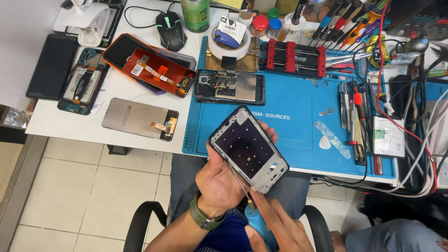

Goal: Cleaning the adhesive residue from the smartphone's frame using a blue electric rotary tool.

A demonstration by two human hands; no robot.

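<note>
My left hand (219, 179) grips a black phone frame (248, 148) by its lower left edge and holds it tilted over the front edge of the blue work mat (298, 112). My right hand (275, 224) holds a blue-handled screwdriver (259, 224) whose thin shaft runs up to the frame's left side. A green watch sits on my left wrist.
An opened phone body (229, 87) lies on the mat's back left. Screens and phone parts (140, 118) are spread over the white table to the left. A tape roll (229, 43), a red clamp jig (294, 58), tweezers, tools and cables crowd the back and right.
</note>
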